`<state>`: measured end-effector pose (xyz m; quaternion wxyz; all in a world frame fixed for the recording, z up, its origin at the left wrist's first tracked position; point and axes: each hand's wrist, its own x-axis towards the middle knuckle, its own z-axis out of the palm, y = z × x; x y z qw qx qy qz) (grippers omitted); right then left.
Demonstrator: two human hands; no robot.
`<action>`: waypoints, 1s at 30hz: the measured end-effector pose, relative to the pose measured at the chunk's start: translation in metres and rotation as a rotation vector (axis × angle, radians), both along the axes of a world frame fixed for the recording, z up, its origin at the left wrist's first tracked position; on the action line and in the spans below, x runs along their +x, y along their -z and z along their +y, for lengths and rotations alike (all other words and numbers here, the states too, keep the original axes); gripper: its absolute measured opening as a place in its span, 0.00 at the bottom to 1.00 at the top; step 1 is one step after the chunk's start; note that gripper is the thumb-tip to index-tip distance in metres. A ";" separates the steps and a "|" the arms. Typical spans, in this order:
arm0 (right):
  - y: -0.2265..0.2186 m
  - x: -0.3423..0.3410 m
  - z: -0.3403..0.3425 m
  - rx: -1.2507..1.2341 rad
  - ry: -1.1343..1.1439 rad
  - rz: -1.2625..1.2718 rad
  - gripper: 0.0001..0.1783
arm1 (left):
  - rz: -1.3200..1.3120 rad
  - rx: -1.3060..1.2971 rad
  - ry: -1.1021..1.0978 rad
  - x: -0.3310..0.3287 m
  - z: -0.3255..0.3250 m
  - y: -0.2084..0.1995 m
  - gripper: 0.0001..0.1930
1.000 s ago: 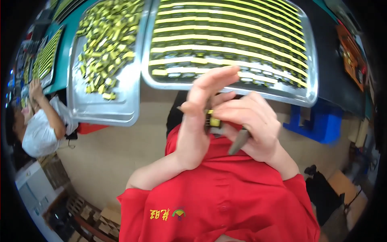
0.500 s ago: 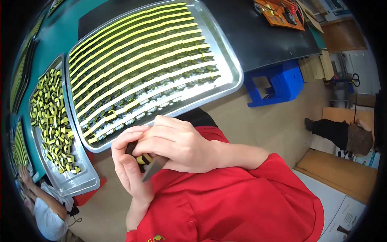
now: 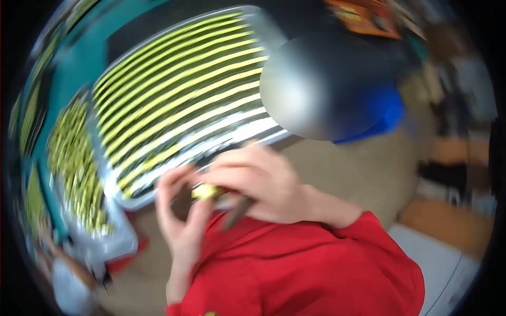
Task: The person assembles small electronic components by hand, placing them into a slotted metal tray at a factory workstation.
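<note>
Your left grip [image 3: 180, 224] pinches a small yellow block [image 3: 206, 190] at its one o'clock, seemingly to steady it; your right grip [image 3: 261, 179] is curled around a flat dark tool [image 3: 237, 213], probably for ready use. The block sits at your right grip's nine o'clock. At eleven o'clock, the metal tray [image 3: 263, 32] holds yellow-striped rows [image 3: 179, 90], presumably for order.

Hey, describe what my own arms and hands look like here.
Your left hand and right hand look bare, without gloves. The forearms are uncovered too, emerging from short, plain red sleeves. Motion blur hides finer details.
</note>
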<state>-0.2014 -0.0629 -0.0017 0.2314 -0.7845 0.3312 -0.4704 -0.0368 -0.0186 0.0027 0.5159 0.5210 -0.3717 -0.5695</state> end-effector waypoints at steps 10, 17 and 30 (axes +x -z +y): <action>-0.002 -0.045 -0.009 0.000 0.145 -0.171 0.16 | -0.359 -0.377 0.258 -0.009 -0.045 0.017 0.19; 0.004 -0.071 -0.032 -0.118 0.369 0.251 0.06 | -1.269 -0.730 0.186 -0.013 -0.061 -0.001 0.12; -0.011 -0.074 -0.035 0.110 0.242 0.337 0.22 | -1.172 -0.703 0.130 -0.022 -0.053 0.004 0.16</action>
